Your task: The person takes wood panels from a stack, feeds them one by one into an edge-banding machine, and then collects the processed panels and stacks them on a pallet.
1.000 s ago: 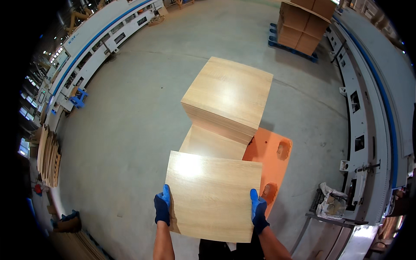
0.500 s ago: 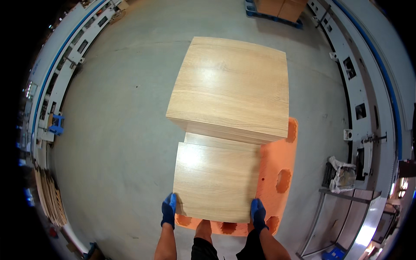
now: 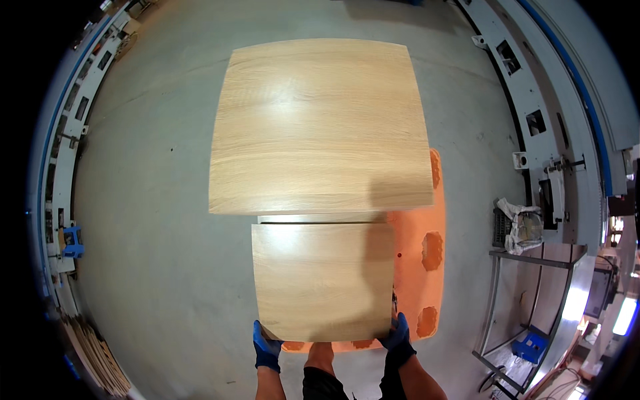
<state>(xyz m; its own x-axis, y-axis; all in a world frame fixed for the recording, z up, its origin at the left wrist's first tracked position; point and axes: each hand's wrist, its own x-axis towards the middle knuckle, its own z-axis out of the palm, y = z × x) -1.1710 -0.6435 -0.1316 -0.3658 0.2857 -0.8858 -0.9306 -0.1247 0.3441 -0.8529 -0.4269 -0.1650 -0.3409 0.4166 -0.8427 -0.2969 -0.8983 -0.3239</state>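
Note:
My left hand (image 3: pixel 267 347), in a blue glove, is closed on the near left corner of a light wood-grain board (image 3: pixel 323 280). At the near right corner, my right hand (image 3: pixel 398 335), also blue-gloved, grips the same board. The board lies level; a dark gap runs along its far edge, with a strip of another pale board (image 3: pixel 320 218) beyond it. My palms and most of my fingers are hidden by the board's edge. Farther out stands a taller stack of larger wood-grain boards (image 3: pixel 320 127), whose near edge overhangs the strip.
Under the boards, an orange pallet (image 3: pixel 412 293) with scalloped holes shows on the right and near sides. Long white machines (image 3: pixel 547 113) line both sides. A metal frame table (image 3: pixel 533 260) stands at right; brown sheets (image 3: pixel 97 357) lean at lower left.
My view has shifted, so the stack looks larger and squarer. Both hands stay on the board's near corners, and a dark gap now shows at its far edge.

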